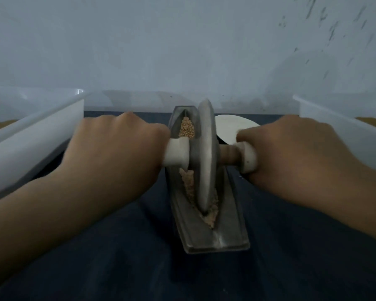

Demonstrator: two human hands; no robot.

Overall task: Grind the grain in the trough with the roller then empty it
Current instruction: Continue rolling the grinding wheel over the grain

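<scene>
Two hands work here, and we go from the left. A white bin (30, 131) stands on the dark desk (117, 246). Our left hand (115, 148) has its grip clamped on the left handle (176, 154) of the roller (205, 153), whose grey disc stands upright in the metal trough (215, 235) at the middle of the desk. Grain (187, 127) lies at the trough's far end, with finer meal near the disc's lower edge. Our right hand (295, 153) has its grip clamped on the right handle (248, 157). A second white bin (334, 118) stands at the right.
</scene>
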